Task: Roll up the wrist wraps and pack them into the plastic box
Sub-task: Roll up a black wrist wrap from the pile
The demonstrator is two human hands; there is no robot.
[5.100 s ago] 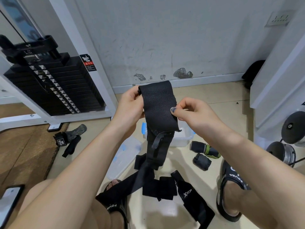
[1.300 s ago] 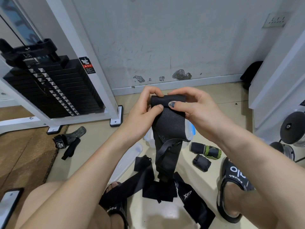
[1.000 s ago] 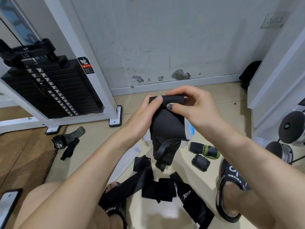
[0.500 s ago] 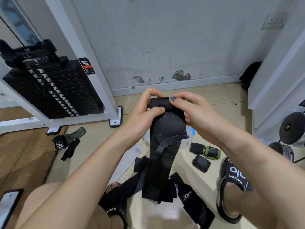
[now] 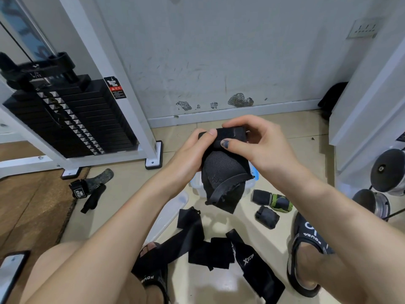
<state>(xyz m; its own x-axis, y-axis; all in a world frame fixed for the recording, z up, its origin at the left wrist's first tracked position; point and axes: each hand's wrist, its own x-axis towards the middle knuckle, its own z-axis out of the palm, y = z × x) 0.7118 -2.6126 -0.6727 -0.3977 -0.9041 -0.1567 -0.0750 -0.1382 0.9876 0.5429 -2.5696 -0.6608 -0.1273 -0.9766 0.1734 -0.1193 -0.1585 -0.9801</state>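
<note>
A black wrist wrap (image 5: 221,172) is held up in front of me, its top end wound into a tight roll. My left hand (image 5: 190,152) grips the roll's left side, thumb on top. My right hand (image 5: 256,143) pinches the right side between thumb and fingers. A short tail with a thin loop strap hangs below the roll. Mostly hidden behind the wrap, the clear plastic box (image 5: 249,185) sits on the floor, its lid (image 5: 168,213) lying to the left. Two rolled wraps (image 5: 271,199) (image 5: 267,217) lie to the right of the box. Unrolled black wraps (image 5: 210,251) sprawl between my feet.
A weight-stack machine (image 5: 72,119) with a white frame stands at the left. Two more straps (image 5: 92,187) lie by its foot. Dumbbell ends (image 5: 388,170) sit at the right edge, a phone (image 5: 11,270) at bottom left. My sandalled feet (image 5: 306,249) flank the wraps.
The roll has grown and the hanging tail has shortened, lifting clear of the pile on the floor. Both hands keep turning the roll at the same height.
</note>
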